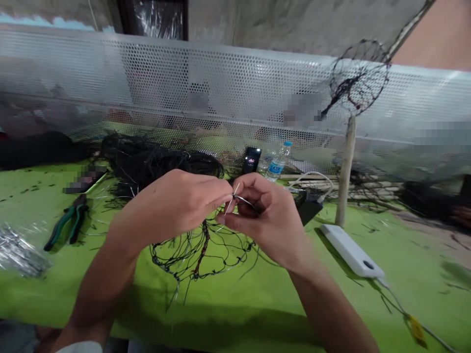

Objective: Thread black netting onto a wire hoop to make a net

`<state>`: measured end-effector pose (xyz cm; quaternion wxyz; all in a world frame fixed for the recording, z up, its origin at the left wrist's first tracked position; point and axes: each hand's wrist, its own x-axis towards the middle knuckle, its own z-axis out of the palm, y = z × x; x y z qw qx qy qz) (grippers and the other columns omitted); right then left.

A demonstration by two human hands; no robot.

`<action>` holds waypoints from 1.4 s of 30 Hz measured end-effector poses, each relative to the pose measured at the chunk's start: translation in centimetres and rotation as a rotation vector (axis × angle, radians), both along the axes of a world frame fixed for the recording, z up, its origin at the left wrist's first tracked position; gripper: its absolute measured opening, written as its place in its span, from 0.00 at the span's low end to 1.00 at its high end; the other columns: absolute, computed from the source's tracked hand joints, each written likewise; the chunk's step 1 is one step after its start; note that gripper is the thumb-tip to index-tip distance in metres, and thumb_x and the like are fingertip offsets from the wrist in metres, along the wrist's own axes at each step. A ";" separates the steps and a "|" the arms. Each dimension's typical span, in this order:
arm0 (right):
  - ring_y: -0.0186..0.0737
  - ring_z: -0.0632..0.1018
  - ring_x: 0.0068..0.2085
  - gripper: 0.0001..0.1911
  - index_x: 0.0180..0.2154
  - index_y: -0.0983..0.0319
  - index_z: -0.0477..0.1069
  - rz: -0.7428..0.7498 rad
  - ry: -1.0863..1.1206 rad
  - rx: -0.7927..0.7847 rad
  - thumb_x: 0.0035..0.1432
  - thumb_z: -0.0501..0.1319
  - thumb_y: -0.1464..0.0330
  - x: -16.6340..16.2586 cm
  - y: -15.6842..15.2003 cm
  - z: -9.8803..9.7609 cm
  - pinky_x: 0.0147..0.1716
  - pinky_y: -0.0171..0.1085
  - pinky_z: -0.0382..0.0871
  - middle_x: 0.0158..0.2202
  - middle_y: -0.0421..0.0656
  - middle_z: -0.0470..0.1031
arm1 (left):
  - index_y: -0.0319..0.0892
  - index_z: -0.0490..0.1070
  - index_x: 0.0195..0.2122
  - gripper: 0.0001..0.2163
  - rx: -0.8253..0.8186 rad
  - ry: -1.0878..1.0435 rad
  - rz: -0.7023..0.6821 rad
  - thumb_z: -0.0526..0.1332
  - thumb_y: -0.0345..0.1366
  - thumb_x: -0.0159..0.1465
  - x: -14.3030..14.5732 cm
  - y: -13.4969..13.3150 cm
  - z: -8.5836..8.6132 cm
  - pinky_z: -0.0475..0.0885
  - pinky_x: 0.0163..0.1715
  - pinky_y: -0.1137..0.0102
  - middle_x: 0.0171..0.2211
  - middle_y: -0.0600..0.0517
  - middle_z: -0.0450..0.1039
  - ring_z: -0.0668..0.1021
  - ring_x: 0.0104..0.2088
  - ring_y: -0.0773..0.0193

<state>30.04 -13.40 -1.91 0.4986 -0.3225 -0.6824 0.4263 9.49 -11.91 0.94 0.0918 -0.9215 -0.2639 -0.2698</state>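
Note:
My left hand [184, 198] and my right hand [263, 211] meet over the green table, fingertips nearly touching. Between them is a thin silvery wire [230, 203], which crosses a dark strand at a small knot. The left fingers pinch at the knot, their tips partly hidden behind the back of the hand. My right thumb and fingers curl around the wire and the strand. Below both hands hangs or rests a round black net [202, 250] on a wire hoop, with loose wire ends sticking out at its lower edge.
Pliers [69, 220] and a bundle of cut wires [22, 252] lie left. Behind are a heap of black netting [154, 159], a phone [252, 159] and a water bottle [278, 162]. Right stand a wooden post [346, 171] and a white power bank [351, 250] with a cable. A perforated metal panel [235, 88] closes the back.

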 end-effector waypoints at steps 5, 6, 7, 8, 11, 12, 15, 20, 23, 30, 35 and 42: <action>0.26 0.63 0.24 0.19 0.36 0.60 0.70 -0.088 -0.069 0.164 0.48 0.76 0.77 -0.1 0.3 -0.2 0.22 0.31 0.59 0.28 0.34 0.76 | 0.41 0.72 0.36 0.11 0.025 -0.023 -0.021 0.55 0.34 0.75 0.1 0.4 -0.1 0.59 0.26 0.68 0.28 0.56 0.72 0.70 0.25 0.68; 0.26 0.64 0.24 0.19 0.36 0.60 0.70 -0.099 -0.077 0.190 0.48 0.77 0.76 -0.1 0.4 -0.2 0.21 0.31 0.59 0.28 0.34 0.75 | 0.41 0.73 0.36 0.10 0.025 -0.027 -0.026 0.55 0.34 0.75 0.0 0.4 -0.2 0.58 0.26 0.68 0.28 0.56 0.72 0.70 0.25 0.68; 0.26 0.66 0.24 0.19 0.36 0.60 0.70 -0.112 -0.083 0.216 0.48 0.77 0.76 -0.1 0.4 -0.2 0.22 0.31 0.61 0.28 0.34 0.75 | 0.41 0.73 0.37 0.10 0.026 -0.031 -0.030 0.55 0.34 0.75 0.0 0.5 -0.2 0.58 0.25 0.68 0.28 0.56 0.73 0.70 0.25 0.68; 0.27 0.68 0.25 0.19 0.37 0.60 0.70 -0.127 -0.091 0.246 0.48 0.77 0.75 -0.1 0.4 -0.1 0.22 0.31 0.62 0.28 0.34 0.76 | 0.41 0.73 0.37 0.10 0.027 -0.036 -0.033 0.55 0.34 0.75 0.0 0.5 -0.2 0.58 0.25 0.68 0.29 0.56 0.73 0.70 0.25 0.68; 0.28 0.72 0.26 0.17 0.37 0.59 0.72 -0.195 -0.135 0.339 0.50 0.76 0.74 0.0 0.2 0.2 0.25 0.31 0.67 0.28 0.34 0.77 | 0.41 0.73 0.37 0.11 0.028 -0.044 -0.045 0.54 0.34 0.75 -0.1 0.4 -0.2 0.58 0.26 0.67 0.28 0.56 0.72 0.70 0.25 0.68; 0.29 0.73 0.26 0.16 0.37 0.59 0.72 -0.221 -0.154 0.366 0.50 0.76 0.73 0.0 0.1 0.2 0.25 0.32 0.68 0.28 0.34 0.77 | 0.41 0.73 0.37 0.11 0.025 -0.044 -0.048 0.54 0.33 0.75 -0.1 0.4 -0.2 0.58 0.26 0.67 0.28 0.56 0.72 0.70 0.25 0.68; 0.32 0.76 0.27 0.13 0.37 0.58 0.75 -0.297 -0.199 0.416 0.52 0.76 0.71 0.1 -0.3 0.5 0.26 0.33 0.71 0.29 0.35 0.79 | 0.41 0.73 0.37 0.10 0.004 -0.040 -0.054 0.55 0.32 0.74 0.0 0.4 -0.2 0.60 0.27 0.68 0.28 0.56 0.72 0.70 0.26 0.68; 0.36 0.79 0.29 0.09 0.34 0.58 0.78 -0.301 -0.169 0.406 0.53 0.76 0.68 0.6 -0.3 0.8 0.29 0.37 0.74 0.29 0.38 0.80 | 0.41 0.72 0.37 0.09 0.016 -0.026 -0.058 0.54 0.28 0.73 0.3 0.3 -0.3 0.62 0.27 0.68 0.29 0.55 0.73 0.72 0.26 0.68; 0.36 0.78 0.28 0.09 0.32 0.58 0.79 -0.241 -0.102 0.350 0.52 0.78 0.67 1.0 -0.2 0.9 0.28 0.36 0.74 0.27 0.38 0.80 | 0.40 0.73 0.37 0.09 0.053 -0.028 -0.062 0.55 0.28 0.72 0.6 0.0 -0.2 0.60 0.26 0.68 0.29 0.54 0.74 0.72 0.26 0.67; 0.33 0.76 0.22 0.11 0.30 0.59 0.80 -0.106 0.051 0.163 0.50 0.79 0.65 1.2 0.2 1.0 0.21 0.34 0.73 0.25 0.39 0.79 | 0.39 0.71 0.33 0.10 0.102 -0.028 -0.070 0.56 0.27 0.72 0.8 -0.6 0.0 0.59 0.24 0.66 0.25 0.56 0.68 0.69 0.24 0.66; 0.32 0.77 0.21 0.10 0.28 0.60 0.81 -0.029 0.104 0.053 0.51 0.79 0.65 1.1 0.6 1.2 0.21 0.32 0.73 0.21 0.39 0.79 | 0.39 0.71 0.34 0.10 0.080 -0.029 -0.079 0.56 0.28 0.73 0.7 -0.6 0.0 0.60 0.26 0.66 0.26 0.56 0.68 0.70 0.24 0.66; 0.33 0.80 0.25 0.06 0.31 0.60 0.82 0.055 0.138 -0.046 0.54 0.77 0.67 1.2 0.1 1.5 0.25 0.31 0.77 0.26 0.40 0.82 | 0.40 0.71 0.36 0.10 0.101 0.007 -0.031 0.54 0.27 0.74 0.6 -1.1 -0.1 0.62 0.28 0.66 0.28 0.55 0.71 0.72 0.27 0.65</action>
